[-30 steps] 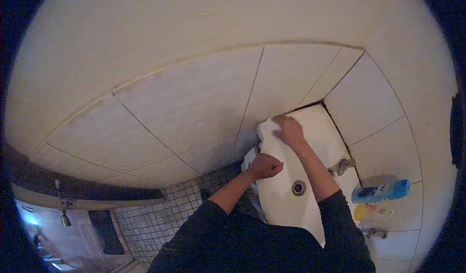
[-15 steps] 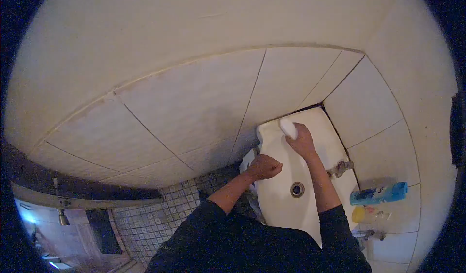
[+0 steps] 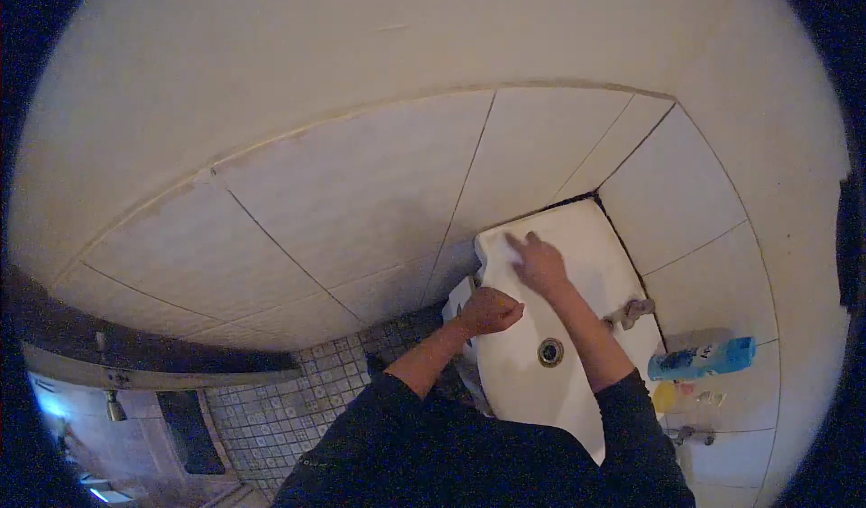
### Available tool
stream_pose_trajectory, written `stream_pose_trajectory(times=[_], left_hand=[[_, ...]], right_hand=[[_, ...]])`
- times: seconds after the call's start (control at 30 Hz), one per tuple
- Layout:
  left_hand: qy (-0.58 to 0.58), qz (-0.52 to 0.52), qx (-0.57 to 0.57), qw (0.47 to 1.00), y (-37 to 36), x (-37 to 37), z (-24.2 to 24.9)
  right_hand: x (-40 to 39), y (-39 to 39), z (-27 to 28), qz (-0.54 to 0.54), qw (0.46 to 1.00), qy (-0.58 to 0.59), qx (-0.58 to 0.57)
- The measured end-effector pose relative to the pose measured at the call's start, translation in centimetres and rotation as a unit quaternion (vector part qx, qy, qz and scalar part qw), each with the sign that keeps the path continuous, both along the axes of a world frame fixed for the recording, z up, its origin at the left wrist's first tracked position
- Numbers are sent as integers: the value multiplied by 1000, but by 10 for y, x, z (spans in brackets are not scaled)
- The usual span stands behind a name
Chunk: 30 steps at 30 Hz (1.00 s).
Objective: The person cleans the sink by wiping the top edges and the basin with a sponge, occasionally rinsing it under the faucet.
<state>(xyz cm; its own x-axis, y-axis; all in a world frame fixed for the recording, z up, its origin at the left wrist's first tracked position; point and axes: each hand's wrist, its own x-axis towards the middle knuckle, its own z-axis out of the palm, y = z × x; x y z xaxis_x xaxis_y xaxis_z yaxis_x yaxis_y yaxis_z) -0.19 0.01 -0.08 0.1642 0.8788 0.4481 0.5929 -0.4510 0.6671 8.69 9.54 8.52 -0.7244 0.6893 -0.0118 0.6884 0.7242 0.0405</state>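
Note:
A white washbasin [image 3: 514,386] fills the space in front of me, with a round drain [image 3: 550,353] in its bowl. Over its far left corner, my right hand [image 3: 539,264] is closed around a white oval piece [image 3: 512,254] that resembles a bar of soap. Motion blur and the fingers hide much of this piece. My left hand [image 3: 490,311] forms a fist at the basin's left edge, thumb side toward the bowl. Whatever is inside the fist, if anything, is hidden.
A tap [image 3: 634,313] stands on the basin's right side. Beyond it, a blue bottle [image 3: 708,360] lies beside a small yellow item [image 3: 666,394]. Tiled wall [image 3: 361,192] rises behind the basin. Patterned floor tiles [image 3: 271,418] lie at lower left.
My right hand has shifted left and slightly toward me, carrying the white oval piece lower, against or close to the basin surface. My left fist stays in place.

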Motion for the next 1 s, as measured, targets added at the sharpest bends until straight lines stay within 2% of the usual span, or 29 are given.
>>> stream_pose_trajectory(times=[0.03,0.17,0.3,0.37,0.57,0.7,0.77,0.9,0.97,1.0], left_hand=[[-13,-7,-2,1000,-2,-1,4],[-2,0,-29,1000,-1,2,0],[14,-11,-36,999,-1,-1,5],[-4,-2,-23,1000,-2,0,4],[15,-11,-24,1000,-4,-2,5],[-24,1,-48,999,-4,3,2],[-39,-9,24,999,-2,1,0],[-22,-18,12,1000,-8,1,-3],[-50,46,14,998,-11,4,-4],[-51,46,16,997,-15,6,-7]], right_hand=[[-3,-13,4,50,998,-26,4],[-4,-3,1,19,999,35,0],[-3,-13,-8,49,997,44,47],[2,-21,8,51,998,-29,-32],[-8,-16,-7,55,998,26,25],[5,-17,8,76,996,-33,-33],[-8,-12,0,45,999,-2,17],[-6,-13,6,54,998,12,18],[7,-5,20,131,990,-39,-30],[9,-4,23,131,990,-41,-28]])
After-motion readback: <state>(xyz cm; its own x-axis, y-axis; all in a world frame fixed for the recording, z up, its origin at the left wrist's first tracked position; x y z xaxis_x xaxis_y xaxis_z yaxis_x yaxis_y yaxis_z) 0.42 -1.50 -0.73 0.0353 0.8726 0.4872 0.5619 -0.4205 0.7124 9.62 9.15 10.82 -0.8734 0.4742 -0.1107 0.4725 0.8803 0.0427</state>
